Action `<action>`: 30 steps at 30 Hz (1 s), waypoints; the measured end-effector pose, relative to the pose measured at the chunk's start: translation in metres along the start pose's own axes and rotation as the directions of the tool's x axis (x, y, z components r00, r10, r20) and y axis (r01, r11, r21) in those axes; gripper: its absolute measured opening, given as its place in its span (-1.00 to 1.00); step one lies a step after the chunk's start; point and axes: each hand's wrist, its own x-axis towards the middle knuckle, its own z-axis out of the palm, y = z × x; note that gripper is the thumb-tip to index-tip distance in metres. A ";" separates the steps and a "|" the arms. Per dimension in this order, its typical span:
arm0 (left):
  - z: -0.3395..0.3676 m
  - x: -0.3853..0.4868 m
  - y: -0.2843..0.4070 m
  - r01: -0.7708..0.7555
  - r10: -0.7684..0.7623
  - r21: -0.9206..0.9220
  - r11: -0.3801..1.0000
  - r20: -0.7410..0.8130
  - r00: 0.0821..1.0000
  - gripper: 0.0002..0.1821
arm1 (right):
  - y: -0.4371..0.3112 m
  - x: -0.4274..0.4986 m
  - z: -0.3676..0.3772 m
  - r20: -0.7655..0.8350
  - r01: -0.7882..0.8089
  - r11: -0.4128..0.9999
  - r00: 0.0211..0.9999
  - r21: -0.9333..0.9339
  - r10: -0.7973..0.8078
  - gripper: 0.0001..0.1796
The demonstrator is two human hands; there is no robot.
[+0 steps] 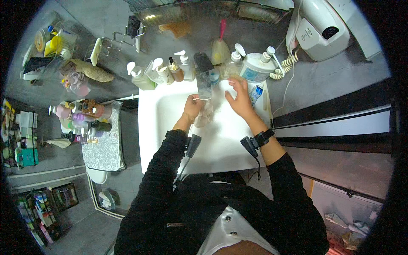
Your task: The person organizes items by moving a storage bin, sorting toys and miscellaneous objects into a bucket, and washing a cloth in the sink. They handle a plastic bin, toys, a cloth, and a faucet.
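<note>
My left hand (192, 107) has its fingers closed on a small pale thing, perhaps the edge of the sheer crumpled material (204, 116) that hangs beside it over the white washbasin (223, 143). Just above that hand is the faucet (204, 83), at the middle of the basin's back edge. To the right, my right hand (239, 97) is held over the basin with fingers apart and nothing in them. A blue and white tube (256, 94) lies right of it, and a large white pump tub (257, 68) stands behind.
Pump bottles (164, 73) line the basin's back left edge. A white hair dryer (322, 35) hangs on the wall at upper right. Toiletry bottles (86, 119) crowd a patterned cover (102, 156) at left. Wire hooks (119, 41) stick out from the wall.
</note>
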 end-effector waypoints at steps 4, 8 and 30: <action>-0.011 -0.002 0.000 -0.095 0.091 0.085 0.992 0.049 0.995 -0.69 | 0.012 -0.015 0.011 0.131 0.107 0.978 0.988 -0.179 -0.085 -0.60; -0.016 -0.006 0.005 -0.175 0.162 0.216 0.961 0.078 0.984 -0.70 | 0.009 -0.018 0.026 0.202 0.159 0.941 0.974 -0.298 -0.100 -0.65; -0.010 -0.022 0.026 -0.335 0.279 0.328 0.883 0.207 0.938 -0.75 | -0.002 -0.018 0.032 0.028 0.101 0.937 0.995 -0.335 -0.097 -0.85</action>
